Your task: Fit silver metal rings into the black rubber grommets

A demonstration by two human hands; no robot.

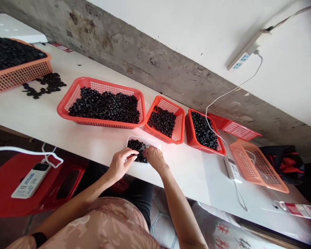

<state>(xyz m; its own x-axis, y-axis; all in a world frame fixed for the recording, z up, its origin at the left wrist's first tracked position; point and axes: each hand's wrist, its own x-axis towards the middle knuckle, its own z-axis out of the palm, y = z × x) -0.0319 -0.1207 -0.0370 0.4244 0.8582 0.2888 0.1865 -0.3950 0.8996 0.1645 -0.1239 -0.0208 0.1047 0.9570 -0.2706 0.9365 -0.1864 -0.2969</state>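
A small white plastic tub [156,142] sits near the front edge of the table, partly filled with small black ring-like parts [138,147]. Over its left side is my left hand [121,163], thumb and forefinger brought together in a pinch. My right hand [155,158] reaches over the tub's right side with its fingers bent and closed, tips close to the left fingertips. Whatever either hand pinches is too small or hidden to make out.
Behind the tub stand a large red basket [103,123], a smaller red basket [180,129] and another red basket [220,148], all holding black parts. An orange basket [20,75] is far left. A white cable [209,103] crosses the right basket to a power strip [233,170].
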